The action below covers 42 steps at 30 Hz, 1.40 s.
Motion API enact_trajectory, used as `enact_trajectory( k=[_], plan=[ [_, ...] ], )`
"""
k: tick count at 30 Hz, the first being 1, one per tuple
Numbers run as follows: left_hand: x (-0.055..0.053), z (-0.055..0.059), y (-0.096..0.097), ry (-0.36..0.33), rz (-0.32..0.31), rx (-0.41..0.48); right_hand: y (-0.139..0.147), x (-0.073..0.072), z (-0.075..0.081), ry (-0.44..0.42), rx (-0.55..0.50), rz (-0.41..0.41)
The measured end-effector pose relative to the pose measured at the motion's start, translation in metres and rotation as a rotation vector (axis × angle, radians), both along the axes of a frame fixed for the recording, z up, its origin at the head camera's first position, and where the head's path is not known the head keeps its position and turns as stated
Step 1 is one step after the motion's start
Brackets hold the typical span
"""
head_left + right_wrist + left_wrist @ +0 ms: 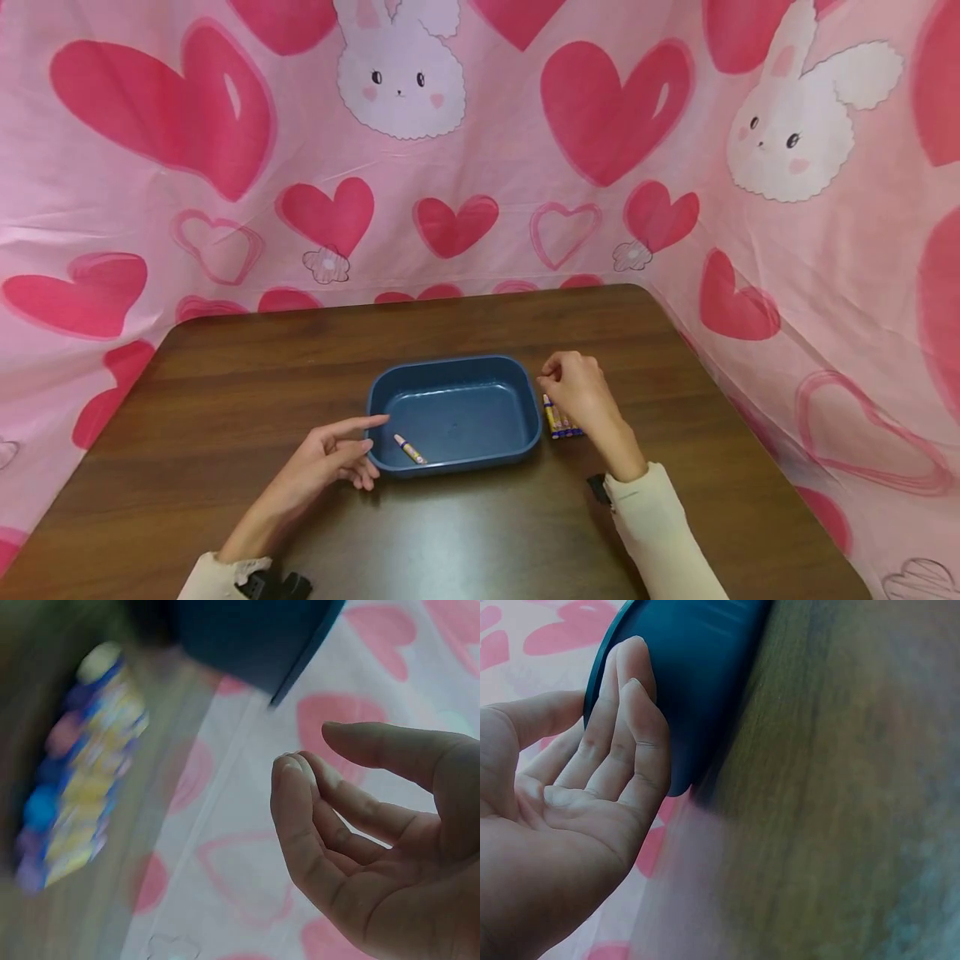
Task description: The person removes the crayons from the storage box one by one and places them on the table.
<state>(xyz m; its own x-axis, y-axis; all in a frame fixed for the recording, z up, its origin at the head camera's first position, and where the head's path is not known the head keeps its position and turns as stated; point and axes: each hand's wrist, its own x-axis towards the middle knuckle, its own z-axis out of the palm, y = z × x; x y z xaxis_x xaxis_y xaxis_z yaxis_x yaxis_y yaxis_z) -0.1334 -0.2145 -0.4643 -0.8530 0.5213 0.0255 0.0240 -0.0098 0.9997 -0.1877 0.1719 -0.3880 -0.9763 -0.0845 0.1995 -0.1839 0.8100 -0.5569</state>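
Note:
A blue rectangular tray (461, 417) sits on the table, and a single crayon (409, 449) with a pale tip lies inside near its front left corner. My left hand (330, 454) is at the tray's left end, its index finger stretched over the rim and the other fingers loosely bent outside. Beyond the tray's right end, my right hand (581, 387) hovers over a row of crayons (558, 423), partly covering them. In the right wrist view these crayons (82, 772) lie side by side, blurred, with differently coloured ends. Between the right thumb and loosely curled fingers there is a gap with nothing in it.
The dark wooden table (262, 375) carries the tray and crayons. A pink cloth (465, 167) with hearts and rabbits hangs behind and along the right side. Dark straps with devices (273, 583) sit at the wrists.

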Motion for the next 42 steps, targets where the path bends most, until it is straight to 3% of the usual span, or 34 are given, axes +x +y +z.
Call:
enact_trajectory(
  k=[5, 13, 23, 37, 42],
  plan=[
    [0.001, -0.001, -0.002, -0.001, -0.009, 0.012, -0.042, 0.004, 0.004, 0.033, -0.008, 0.087],
    [0.0, -0.001, -0.002, 0.005, 0.004, -0.014, -0.092, 0.013, 0.001, -0.035, 0.015, 0.198],
    [-0.001, 0.0, -0.001, -0.014, 0.018, -0.027, -0.141, 0.025, -0.022, -0.024, 0.136, 0.334],
    [0.0, -0.001, -0.002, 0.001, -0.004, -0.019, -0.157, 0.023, -0.045, -0.316, 0.081, 0.39],
    [0.0, 0.0, -0.001, -0.001, 0.014, -0.021, -0.158, 0.017, -0.046, -0.334, 0.098, 0.389]
  ],
)
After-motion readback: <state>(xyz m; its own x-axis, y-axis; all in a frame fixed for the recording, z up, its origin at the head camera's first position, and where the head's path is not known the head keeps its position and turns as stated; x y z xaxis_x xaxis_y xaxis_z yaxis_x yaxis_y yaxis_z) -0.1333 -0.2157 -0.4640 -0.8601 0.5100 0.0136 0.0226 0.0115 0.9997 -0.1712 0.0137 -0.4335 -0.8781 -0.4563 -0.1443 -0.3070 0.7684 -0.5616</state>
